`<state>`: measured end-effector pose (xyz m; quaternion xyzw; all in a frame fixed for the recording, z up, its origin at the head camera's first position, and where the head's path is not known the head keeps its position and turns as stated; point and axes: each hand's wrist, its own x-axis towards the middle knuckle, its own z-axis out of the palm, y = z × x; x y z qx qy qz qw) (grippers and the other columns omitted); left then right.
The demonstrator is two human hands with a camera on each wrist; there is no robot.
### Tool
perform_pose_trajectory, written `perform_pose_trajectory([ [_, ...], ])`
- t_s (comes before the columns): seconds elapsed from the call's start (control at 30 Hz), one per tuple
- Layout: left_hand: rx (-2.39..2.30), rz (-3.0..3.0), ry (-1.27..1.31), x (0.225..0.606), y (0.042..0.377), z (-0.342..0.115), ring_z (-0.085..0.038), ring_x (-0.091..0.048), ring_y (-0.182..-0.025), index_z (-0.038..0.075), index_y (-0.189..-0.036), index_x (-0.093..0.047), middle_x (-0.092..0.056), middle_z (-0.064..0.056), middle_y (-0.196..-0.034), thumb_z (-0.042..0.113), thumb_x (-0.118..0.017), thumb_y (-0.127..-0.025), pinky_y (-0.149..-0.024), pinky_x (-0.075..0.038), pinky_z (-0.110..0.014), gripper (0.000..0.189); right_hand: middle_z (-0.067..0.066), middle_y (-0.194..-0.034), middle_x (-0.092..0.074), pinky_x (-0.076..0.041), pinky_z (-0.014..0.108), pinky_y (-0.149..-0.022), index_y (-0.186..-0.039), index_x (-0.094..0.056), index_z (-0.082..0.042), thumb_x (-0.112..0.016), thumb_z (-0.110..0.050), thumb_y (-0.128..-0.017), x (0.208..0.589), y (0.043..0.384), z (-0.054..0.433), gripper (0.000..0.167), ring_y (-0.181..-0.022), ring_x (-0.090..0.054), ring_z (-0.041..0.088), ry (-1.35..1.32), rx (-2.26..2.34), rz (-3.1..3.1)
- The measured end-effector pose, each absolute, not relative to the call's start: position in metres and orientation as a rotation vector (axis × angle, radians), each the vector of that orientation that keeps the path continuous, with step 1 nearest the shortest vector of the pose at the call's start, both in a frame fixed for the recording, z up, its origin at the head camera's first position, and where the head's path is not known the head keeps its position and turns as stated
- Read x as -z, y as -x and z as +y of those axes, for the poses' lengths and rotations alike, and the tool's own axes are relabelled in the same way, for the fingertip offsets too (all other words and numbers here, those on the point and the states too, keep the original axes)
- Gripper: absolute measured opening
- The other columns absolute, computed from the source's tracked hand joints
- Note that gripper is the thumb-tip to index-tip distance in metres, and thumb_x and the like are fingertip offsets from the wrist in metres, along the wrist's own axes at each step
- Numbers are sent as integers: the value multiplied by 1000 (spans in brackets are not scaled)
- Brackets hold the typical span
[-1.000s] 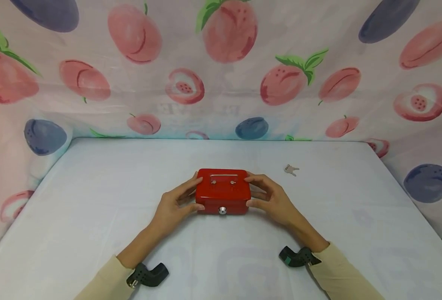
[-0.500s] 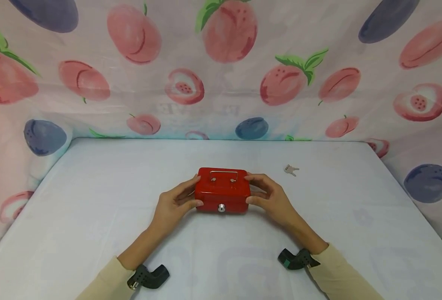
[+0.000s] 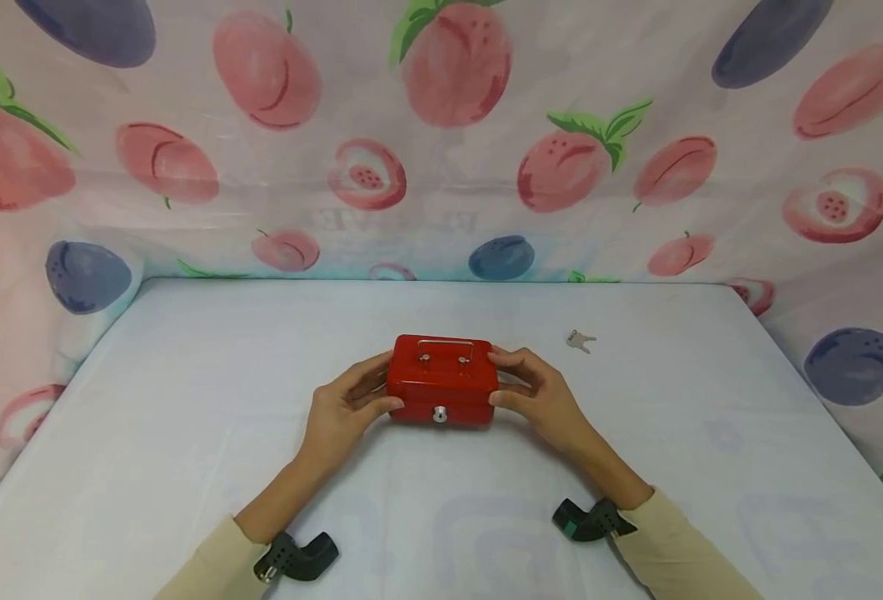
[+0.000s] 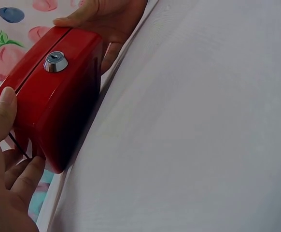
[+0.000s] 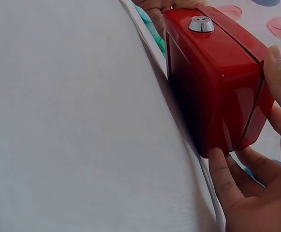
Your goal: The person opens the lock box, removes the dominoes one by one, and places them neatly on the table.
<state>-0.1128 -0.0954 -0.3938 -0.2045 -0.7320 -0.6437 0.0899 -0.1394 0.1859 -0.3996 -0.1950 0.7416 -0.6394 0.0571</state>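
A small red metal cash box [image 3: 441, 375] is held level between my two hands, its lid shut. A thin wire handle [image 3: 445, 343] lies on the lid, and a silver key lock [image 4: 56, 62] sits on the front face. My left hand [image 3: 336, 421] grips the left end, thumb at the front corner and fingers along the side. The right end is gripped by my right hand [image 3: 542, 396] in the same manner. Both wrist views show the box's dark underside [image 5: 184, 92], close over the white tabletop. Behind and right of the box lie small silver keys [image 3: 581, 340].
The white-covered table [image 3: 187, 400] runs back to a hanging fruit-print cloth [image 3: 441, 175], which also rises along both sides. Black camera mounts [image 3: 295, 557] are worn on the wrists.
Both hands have moved the box slightly to the left and a touch upward in the head view. The hands keep their grip, and the keys stay in place.
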Motion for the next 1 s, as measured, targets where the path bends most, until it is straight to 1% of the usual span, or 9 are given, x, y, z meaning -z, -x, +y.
perform_pose_trajectory([
  [0.1,1954,-2168,563,393,112,-95,-37,-59,-111,-9,-127,-54,-59,-23,-124,-12,-73,-76,-87,-49,-42,55,16,-141,-45,-46,31,-95,-122,-54,2,-68,2,-85,397,138,185,39,-128,-44,34,594,1931,2273],
  [0.27,1977,-2154,549,393,111,-94,-37,-59,-110,-11,-126,-54,-59,-24,-123,-12,-72,-76,-87,-49,-40,53,7,-137,-51,-45,34,-97,-123,-57,-6,-71,-6,-85,415,146,190,41,-125,-48,25,593,1930,2302],
  [0.37,1990,-2122,560,398,113,-94,-37,-59,-110,-11,-126,-54,-59,-23,-123,-13,-72,-76,-87,-50,-38,53,6,-136,-52,-46,34,-97,-124,-57,-7,-71,-6,-85,415,146,190,41,-124,-49,25,579,1931,2304],
  [0.5,2015,-2089,557,411,118,-95,-33,-61,-110,-6,-127,-56,-60,-19,-124,-13,-72,-75,-86,-51,-32,54,7,-136,-52,-46,34,-96,-125,-57,-7,-70,-6,-86,415,146,189,42,-124,-49,25,579,1949,2289],
  [0.6,2027,-2085,551,418,121,-96,-30,-61,-110,-3,-128,-56,-60,-17,-125,-12,-72,-75,-86,-51,-31,55,7,-136,-52,-46,34,-96,-126,-56,-7,-70,-6,-86,415,146,189,43,-124,-49,26,580,1959,2278],
  [0.7,2011,-2103,564,417,120,-96,-31,-60,-111,-4,-129,-55,-59,-17,-126,-12,-72,-76,-87,-50,-34,56,7,-136,-51,-46,33,-96,-127,-55,-7,-70,-7,-86,414,146,189,43,-124,-49,25,580,1961,2276],
  [0.83,1970,-2144,602,404,114,-95,-36,-59,-111,-9,-130,-52,-58,-21,-127,-13,-71,-77,-88,-49,-42,57,8,-134,-52,-46,34,-97,-128,-55,-6,-67,-7,-89,414,146,189,41,-123,-49,26,580,1971,2278],
  [1.0,1906,-2197,646,392,109,-94,-35,-57,-113,-11,-132,-49,-55,-22,-129,-12,-71,-77,-89,-48,-46,59,7,-133,-54,-45,39,-98,-129,-55,-8,-64,-9,-91,414,146,189,39,-121,-50,25,556,1963,2317],
])
